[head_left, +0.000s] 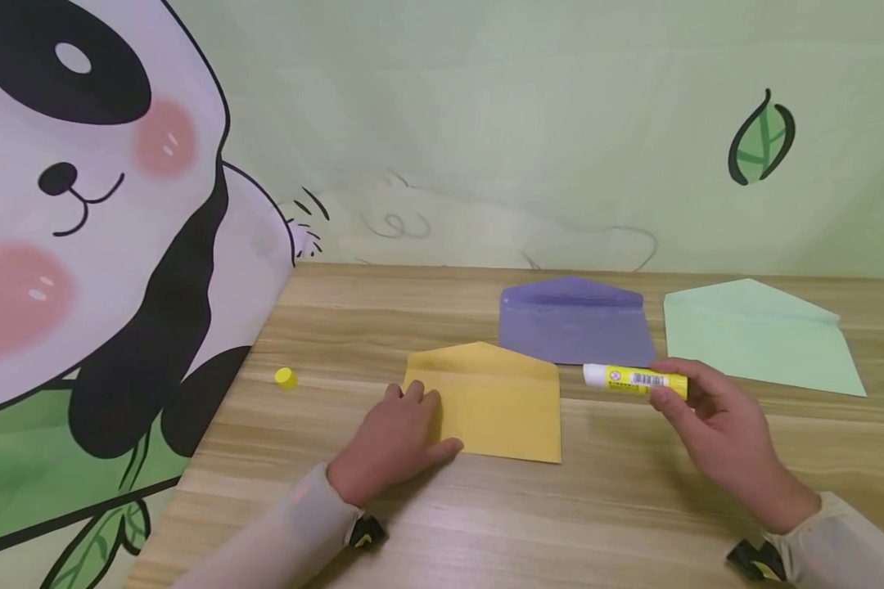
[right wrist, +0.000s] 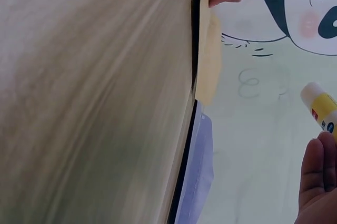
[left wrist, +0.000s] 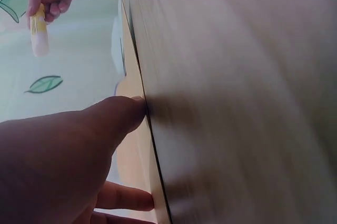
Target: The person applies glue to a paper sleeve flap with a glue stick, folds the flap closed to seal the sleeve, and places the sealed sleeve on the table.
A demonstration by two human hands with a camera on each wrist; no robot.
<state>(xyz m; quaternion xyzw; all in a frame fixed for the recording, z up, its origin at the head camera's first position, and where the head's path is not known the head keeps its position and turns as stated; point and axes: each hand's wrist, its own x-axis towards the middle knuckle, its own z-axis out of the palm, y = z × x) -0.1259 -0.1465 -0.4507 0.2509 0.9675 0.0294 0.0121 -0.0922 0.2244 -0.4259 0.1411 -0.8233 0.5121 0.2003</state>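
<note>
A yellow envelope (head_left: pixel 501 409) lies on the table with its flap opened upward. On its left part rests my left hand (head_left: pixel 394 446), fingertips on the paper and thumb at the lower edge. In the left wrist view the thumb (left wrist: pixel 124 113) presses down by the envelope's edge. My right hand (head_left: pixel 729 442) holds a glue stick (head_left: pixel 626 379) between thumb and fingers, above the table to the right of the yellow envelope. The glue stick's white end points left and its yellow cap is off. That small yellow cap (head_left: pixel 286 378) stands at the table's left side.
Behind the yellow envelope lies a purple envelope (head_left: pixel 575 327), flap up. A mint green envelope (head_left: pixel 766 339) sits at the back right, also flap up. The wooden table (head_left: pixel 545 532) meets a wall covering (head_left: pixel 486 123) with a panda drawing at the left.
</note>
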